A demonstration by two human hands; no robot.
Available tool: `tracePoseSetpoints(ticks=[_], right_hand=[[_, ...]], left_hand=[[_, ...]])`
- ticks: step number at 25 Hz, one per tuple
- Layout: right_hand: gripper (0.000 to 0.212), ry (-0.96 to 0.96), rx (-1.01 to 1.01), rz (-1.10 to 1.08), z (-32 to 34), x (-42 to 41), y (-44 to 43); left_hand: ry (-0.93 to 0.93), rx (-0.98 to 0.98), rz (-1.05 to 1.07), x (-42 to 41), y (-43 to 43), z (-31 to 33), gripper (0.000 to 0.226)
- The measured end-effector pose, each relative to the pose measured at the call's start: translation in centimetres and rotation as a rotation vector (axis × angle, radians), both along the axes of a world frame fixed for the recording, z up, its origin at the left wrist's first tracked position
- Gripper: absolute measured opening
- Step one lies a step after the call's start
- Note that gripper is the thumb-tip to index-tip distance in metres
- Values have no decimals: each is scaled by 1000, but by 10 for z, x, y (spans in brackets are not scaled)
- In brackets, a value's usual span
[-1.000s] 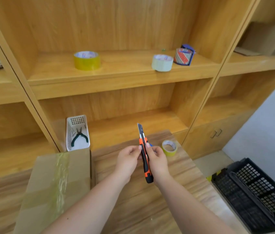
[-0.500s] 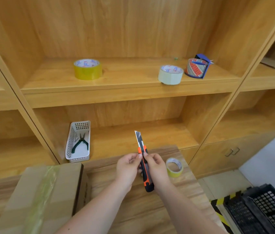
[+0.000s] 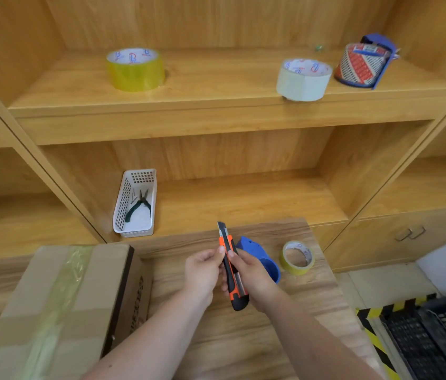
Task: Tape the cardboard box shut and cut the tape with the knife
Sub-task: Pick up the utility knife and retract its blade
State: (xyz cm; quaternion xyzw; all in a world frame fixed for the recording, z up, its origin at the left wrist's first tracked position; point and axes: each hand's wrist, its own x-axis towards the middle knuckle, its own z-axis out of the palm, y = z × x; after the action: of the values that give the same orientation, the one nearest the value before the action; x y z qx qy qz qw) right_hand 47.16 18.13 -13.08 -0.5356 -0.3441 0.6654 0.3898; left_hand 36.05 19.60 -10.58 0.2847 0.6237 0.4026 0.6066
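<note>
An orange and black utility knife [image 3: 232, 272] stands nearly upright above the wooden table [image 3: 257, 338], with only a short tip of blade showing. My right hand [image 3: 254, 278] grips its handle. My left hand [image 3: 202, 272] pinches the knife near the slider from the left. The cardboard box [image 3: 60, 305] lies at the lower left, its flaps down and a strip of clear yellowish tape running along the top seam. A small yellow tape roll [image 3: 297, 257] lies on the table to the right of my hands, with a blue tape dispenser [image 3: 257, 256] partly hidden behind my right hand.
A white basket [image 3: 135, 202] holding pliers sits on the lower shelf. On the upper shelf stand a yellow tape roll [image 3: 135, 69], a whitish roll [image 3: 302, 79] and a red-patterned roll in a blue dispenser [image 3: 363, 64]. A black crate [image 3: 433, 338] sits on the floor at right.
The knife's exposed blade has become shorter. My view has shifted left and nearer, bringing the blue dispenser into sight. Both hands stay on the knife.
</note>
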Motion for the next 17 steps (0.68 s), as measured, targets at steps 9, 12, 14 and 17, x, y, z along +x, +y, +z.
tracePoseSetpoints(ticks=[9,12,14,17], right_hand=[[38,201,3,184,-51,9,-14],[58,225,19,172,-67,10,-11],[61,212,-14,115,-79,12,-9],[36,-41,-120,46,-100,8,-13]], left_hand=[[72,-257,-21,-3,8,-54,18],[68,-309,34,4,17,-67,15],[57,-315,97,9,26,-81,18],[97,-276,154,11,44,-102,26]])
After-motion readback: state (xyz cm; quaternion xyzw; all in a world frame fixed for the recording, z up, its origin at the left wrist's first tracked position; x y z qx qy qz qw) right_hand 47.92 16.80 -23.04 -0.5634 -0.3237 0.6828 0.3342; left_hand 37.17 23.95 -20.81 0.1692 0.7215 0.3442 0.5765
